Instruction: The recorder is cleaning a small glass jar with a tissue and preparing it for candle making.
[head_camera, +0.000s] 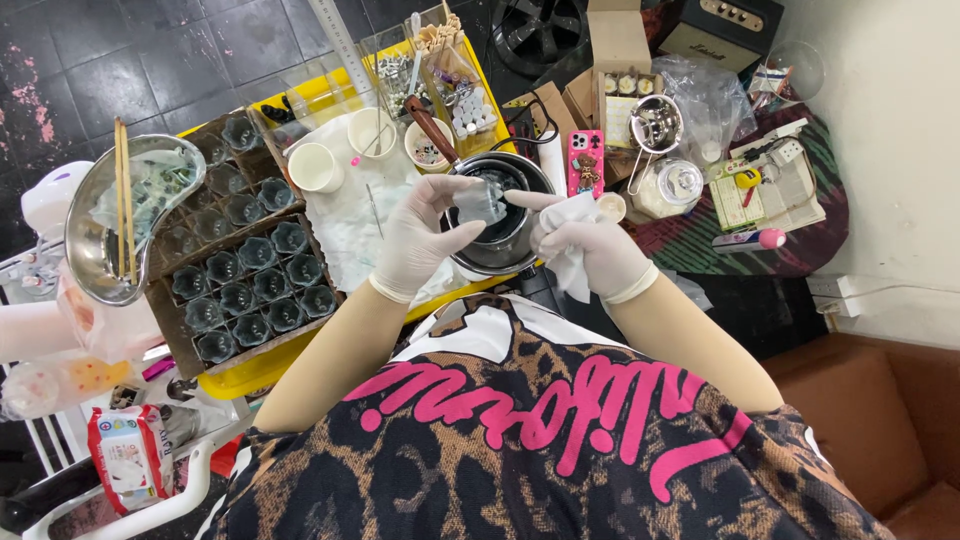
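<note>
A small clear glass cup (478, 203) sits gripped in the left hand (420, 240), which wears a white glove and closes its fingers around the cup from the side, holding it just above the open mouth of a dark metal pot (505, 215). The right hand (585, 250), gloved the same way, is bunched around a white tissue (572, 262) and presses a fingertip toward the cup's rim, so both hands meet over the pot. Nearer the camera lies the person's leopard-print shirt with pink lettering (540, 420). To the left, on the yellow tray (240, 372), a brown cardboard tray (165, 335) holds rows of more glass cups (250, 290), upright and close together. Beside that stands a steel bowl (95, 225) with a pair of wooden chopsticks (122, 195) resting across it. Beyond the pot lies a white cloth (350, 215) with two white paper cups (316, 166) on it, and a pink phone (585, 163) lies just right of the pot. Farther right are a small steel strainer (655, 125) and a lidded glass jar (672, 185) on the desk (800, 215)
</note>
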